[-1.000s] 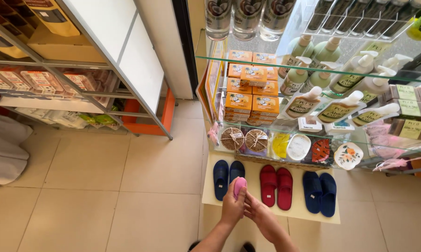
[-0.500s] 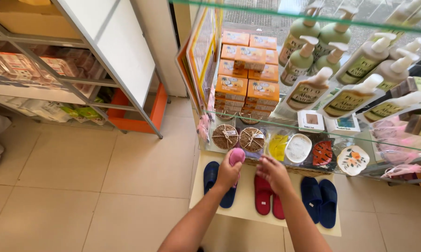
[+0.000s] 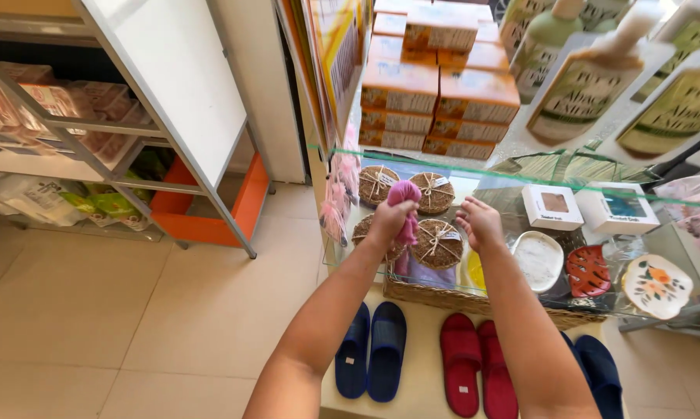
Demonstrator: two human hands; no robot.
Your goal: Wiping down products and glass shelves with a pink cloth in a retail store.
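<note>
Across the right half of our view runs a glass shelf unit (image 3: 521, 174), its green front edge slanting down toward the right, and on its top level stand stacked orange boxes (image 3: 435, 93) at the left end with pale pump bottles (image 3: 590, 77) beside them. At the left edge of the room we see a white metal rack (image 3: 156, 101) holding packets, with an orange bin (image 3: 210, 209) at its foot. Below the glass, on the low wooden step, sit a pair of navy slippers (image 3: 373, 349) toward the left edge and a pair of red slippers (image 3: 474, 365) next to them. A long wicker tray (image 3: 474, 302) lies on the lower level above the slippers and carries four round woven coasters (image 3: 435, 242) tied with string. To the right of them lie a white oval dish (image 3: 538, 260), a red leaf-shaped dish (image 3: 588, 270) and a flowered one near the right edge. Our left hand (image 3: 385, 221) is clenched around a pink cloth (image 3: 404, 209) just above the coasters, near the shelf's left front corner; the cloth's long axis runs roughly upright, its bunched end pointing up and its loose end hanging down past our fingers. Our right hand (image 3: 480, 223) hovers just beside it, fingers loosely curled, grasping nothing.
</note>
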